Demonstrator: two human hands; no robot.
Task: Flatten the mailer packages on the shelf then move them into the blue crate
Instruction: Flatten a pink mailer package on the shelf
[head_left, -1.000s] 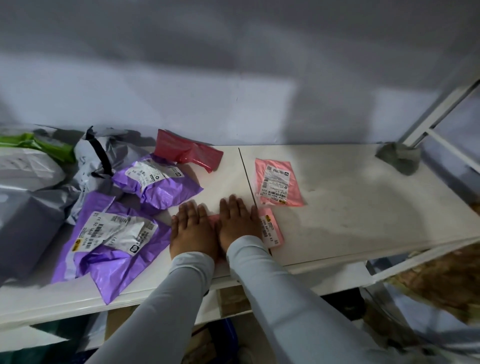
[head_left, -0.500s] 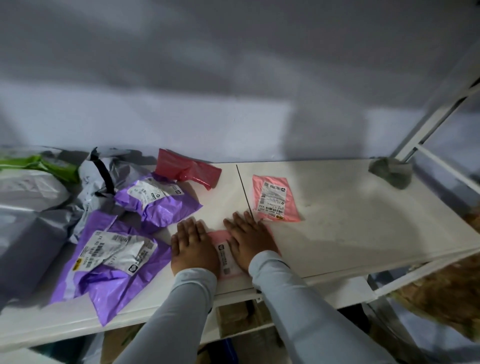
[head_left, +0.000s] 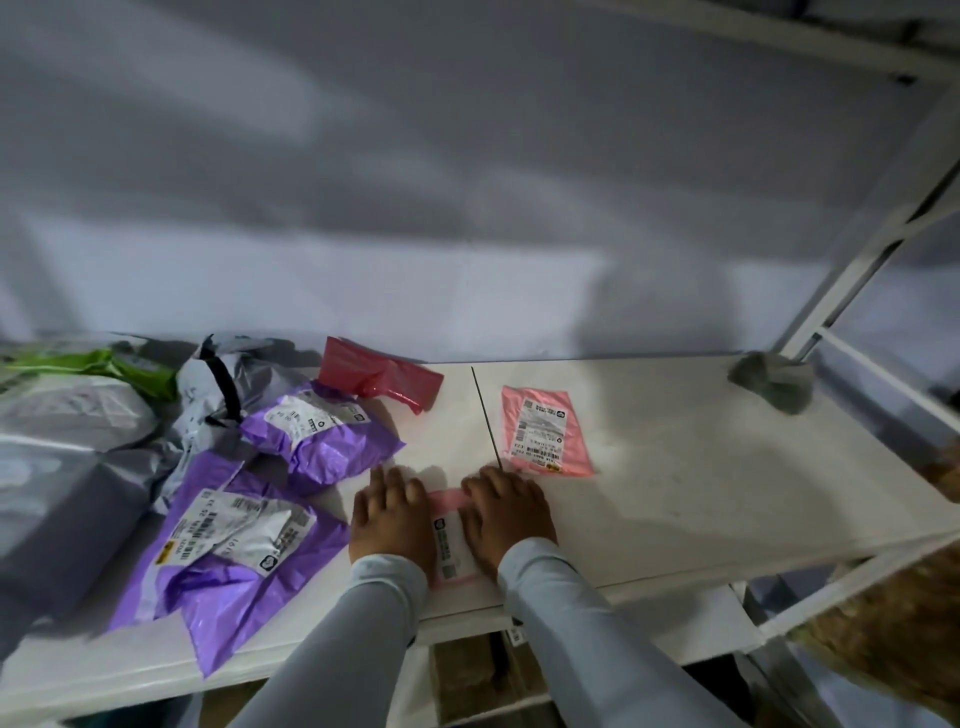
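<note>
1. Near the front edge of the shelf (head_left: 675, 467), a small pink mailer (head_left: 451, 540) lies label-up between two hands, placed where both arms reach it squarely.
2. The left hand (head_left: 389, 519) and right hand (head_left: 506, 519) lie palm-down with straight fingers on its two sides; neither grip is closed on anything. Spread flat like that, they likely press air out toward the edges.
3. Just beyond the right hand, a second pink mailer (head_left: 545, 431) lies flat and apart, probably done.
4. Left of the hands, two purple mailers (head_left: 249, 551) sit puffy and crumpled, with a red mailer (head_left: 379, 375) and grey bags (head_left: 93, 467) farther back, seemingly waiting.
5. No blue crate shows, so no move into it looks begun.
</note>
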